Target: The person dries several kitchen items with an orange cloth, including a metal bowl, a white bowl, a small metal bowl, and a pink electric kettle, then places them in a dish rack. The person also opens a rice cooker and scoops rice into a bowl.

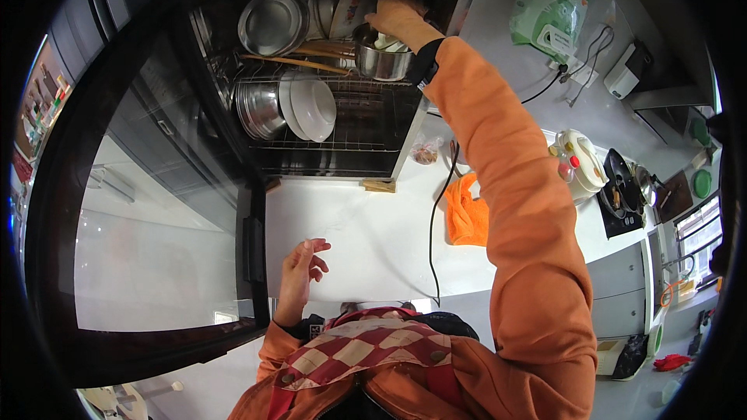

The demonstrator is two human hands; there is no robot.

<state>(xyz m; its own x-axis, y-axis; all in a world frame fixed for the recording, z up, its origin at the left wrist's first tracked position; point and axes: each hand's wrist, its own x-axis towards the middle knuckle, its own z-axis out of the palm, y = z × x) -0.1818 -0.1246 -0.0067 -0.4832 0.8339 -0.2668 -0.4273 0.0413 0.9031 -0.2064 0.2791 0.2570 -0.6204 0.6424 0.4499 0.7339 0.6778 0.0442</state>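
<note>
Reaching over the steel pot in far cabinet w/ R hand; grip hidden, can't tell. L hand empty, loosely open, above near counter. Best steer slowly, clear of pot.

A kitchen, shown by its stove, pan and racked bowls.

The white countertop spreads beyond the left hand, bearing an orange cloth and a black cable to its right. Beneath the right hand, the upper wire shelf carries a metal pot, with metal dishes and what look, dimly, like wooden sticks leftward. Below and left of that hand, the lower wire shelf holds stacked metal bowls and white bowls.
</note>
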